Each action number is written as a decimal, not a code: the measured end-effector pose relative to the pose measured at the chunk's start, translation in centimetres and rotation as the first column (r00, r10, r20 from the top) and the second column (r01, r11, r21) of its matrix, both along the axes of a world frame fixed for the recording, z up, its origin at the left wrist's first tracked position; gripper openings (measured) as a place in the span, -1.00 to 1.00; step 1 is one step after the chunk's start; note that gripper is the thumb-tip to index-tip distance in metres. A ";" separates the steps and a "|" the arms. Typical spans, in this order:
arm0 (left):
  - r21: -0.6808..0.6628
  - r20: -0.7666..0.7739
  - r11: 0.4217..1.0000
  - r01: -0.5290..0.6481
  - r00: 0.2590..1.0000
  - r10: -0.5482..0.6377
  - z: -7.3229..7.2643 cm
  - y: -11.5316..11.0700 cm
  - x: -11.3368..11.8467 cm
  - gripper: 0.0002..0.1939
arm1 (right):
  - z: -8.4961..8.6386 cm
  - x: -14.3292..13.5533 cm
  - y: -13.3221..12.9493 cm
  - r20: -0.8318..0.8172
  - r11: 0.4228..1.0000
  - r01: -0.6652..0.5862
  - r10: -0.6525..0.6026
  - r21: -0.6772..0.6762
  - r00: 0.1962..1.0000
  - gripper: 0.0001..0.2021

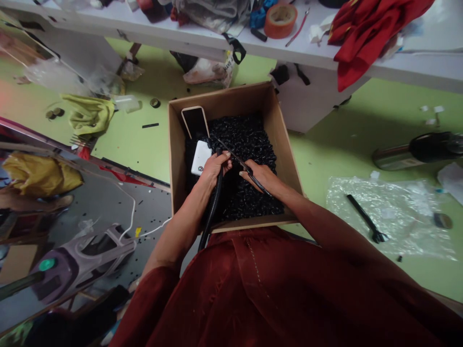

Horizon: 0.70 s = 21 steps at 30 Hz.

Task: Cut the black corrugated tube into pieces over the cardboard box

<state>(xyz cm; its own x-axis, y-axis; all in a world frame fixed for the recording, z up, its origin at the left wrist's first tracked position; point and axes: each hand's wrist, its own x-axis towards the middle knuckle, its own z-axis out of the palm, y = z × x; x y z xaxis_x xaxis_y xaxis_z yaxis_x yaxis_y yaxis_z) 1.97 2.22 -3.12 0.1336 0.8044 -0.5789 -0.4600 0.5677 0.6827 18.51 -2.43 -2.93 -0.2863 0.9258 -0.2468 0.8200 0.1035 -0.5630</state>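
Note:
Over a cardboard box (285,144) of small black pieces (246,140), my left hand (216,166) is closed around a black ribbed tube (213,207) that runs down past the box's near edge. My right hand (261,177) grips a dark tool with a long thin blade (233,155), which looks like scissors; its tip points toward the tube's upper end. Beside my left hand, a white device (201,158) lies on the pieces. Behind it a phone (195,121) with a light frame leans at the box's back left corner.
A white shelf (311,53) with orange tape (281,20) and red cloth (372,33) crosses the back. Right are a metal flask (394,158) and a plastic bag (405,217); left, a yellow-green cloth (90,114) and a purple-grey stool (68,265).

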 end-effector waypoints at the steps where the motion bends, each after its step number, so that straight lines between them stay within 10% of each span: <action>1: -0.007 0.004 1.000 0.002 1.000 -0.001 0.0 0.0 0.0 -0.89 | 0.0 0.0 0.0 0.015 1.000 0.000 0.000 0.003 1.000 -0.73; 11: -0.053 0.016 0.999 0.011 1.000 -0.010 -0.7 0.2 -0.2 -0.94 | -0.4 -0.2 -0.2 0.102 0.999 0.025 -0.030 0.048 0.994 -0.74; 21: -0.066 -0.218 0.950 0.305 0.925 -0.312 -1.6 -0.3 0.7 -0.75 | 0.8 2.3 1.1 -0.122 0.931 0.325 -0.308 0.165 0.944 -0.71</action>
